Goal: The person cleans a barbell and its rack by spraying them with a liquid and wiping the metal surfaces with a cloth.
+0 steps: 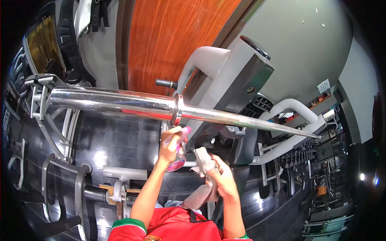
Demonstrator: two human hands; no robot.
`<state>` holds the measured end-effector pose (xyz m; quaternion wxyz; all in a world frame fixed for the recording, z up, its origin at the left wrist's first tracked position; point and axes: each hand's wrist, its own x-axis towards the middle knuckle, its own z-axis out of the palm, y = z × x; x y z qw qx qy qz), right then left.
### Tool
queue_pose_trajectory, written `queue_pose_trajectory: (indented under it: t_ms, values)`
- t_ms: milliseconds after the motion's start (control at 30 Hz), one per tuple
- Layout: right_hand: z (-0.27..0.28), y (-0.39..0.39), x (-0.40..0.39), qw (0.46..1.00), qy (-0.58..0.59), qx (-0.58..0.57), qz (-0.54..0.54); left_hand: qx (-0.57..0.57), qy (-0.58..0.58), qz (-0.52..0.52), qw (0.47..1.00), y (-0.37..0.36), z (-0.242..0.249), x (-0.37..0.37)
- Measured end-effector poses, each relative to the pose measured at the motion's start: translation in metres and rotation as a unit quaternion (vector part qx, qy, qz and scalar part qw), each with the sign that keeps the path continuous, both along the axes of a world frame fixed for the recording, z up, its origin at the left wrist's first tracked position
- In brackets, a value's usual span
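My left hand [171, 148] is wrapped round the neck of a pink spray bottle [177, 164], just below the thick sleeve of a chrome barbell [120, 103]. Its pink trigger head shows above my fingers, and the lower part of the bottle hangs beneath. In my right hand [224, 180] is a crumpled grey cloth [206, 162], its loose end drooping toward my lap. The barbell crosses the view above both hands and runs away to the right. Neither hand touches it.
Behind the bar rises a grey rack upright [237, 80], with a metal peg [165, 83] at its left. A black padded bench [244, 148] stands close to my right hand. Gym machine frames [82, 188] are at the left, dumbbell racks [297, 158] farther right.
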<state>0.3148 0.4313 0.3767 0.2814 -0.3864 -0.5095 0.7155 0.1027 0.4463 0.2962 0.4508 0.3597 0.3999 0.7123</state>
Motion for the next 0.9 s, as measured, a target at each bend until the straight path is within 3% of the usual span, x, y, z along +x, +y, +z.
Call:
queue_pose_trajectory:
  t_ms: [167, 267, 333, 367, 400, 500, 567, 700, 800, 867, 900]
  values:
    - [-0.054, 0.006, -0.043, 0.979, 0.107, -0.159, -0.075, -0.026, -0.052, 0.049, 0.997, -0.024, -0.024, -0.027]
    - [-0.047, 0.007, -0.079, 0.977, 0.110, -0.149, -0.103, -0.051, -0.055, 0.051, 0.996, -0.040, -0.031, -0.050]
    - [-0.047, 0.018, -0.098, 0.943, 0.238, -0.197, -0.127, -0.059, -0.014, 0.058, 0.996, -0.048, -0.042, -0.063]
    - [-0.035, 0.023, -0.104, 0.930, 0.226, -0.247, -0.152, -0.064, -0.011, 0.055, 0.996, -0.052, -0.042, -0.064]
    - [-0.056, 0.042, -0.101, 0.892, 0.355, -0.267, -0.088, -0.055, -0.015, 0.055, 0.997, -0.056, -0.040, -0.067]
    - [-0.036, 0.058, -0.122, 0.867, 0.399, -0.242, -0.177, -0.054, -0.014, 0.056, 0.997, -0.064, -0.044, -0.071]
    - [-0.036, 0.062, -0.133, 0.787, 0.506, -0.282, -0.214, -0.062, -0.012, 0.054, 0.997, -0.069, -0.049, -0.070]
    - [-0.059, 0.057, -0.140, 0.803, 0.486, -0.242, -0.247, -0.074, -0.013, 0.048, 0.996, -0.073, -0.052, -0.067]
    - [-0.071, 0.054, -0.137, 0.808, 0.445, -0.300, -0.241, -0.077, -0.015, 0.042, 0.996, -0.077, -0.058, -0.067]
    - [-0.078, 0.065, -0.134, 0.793, 0.464, -0.338, -0.203, -0.078, -0.015, 0.038, 0.996, -0.078, -0.059, -0.066]
    - [-0.088, 0.078, -0.133, 0.728, 0.542, -0.387, -0.162, -0.086, -0.012, 0.038, 0.995, -0.077, -0.059, -0.065]
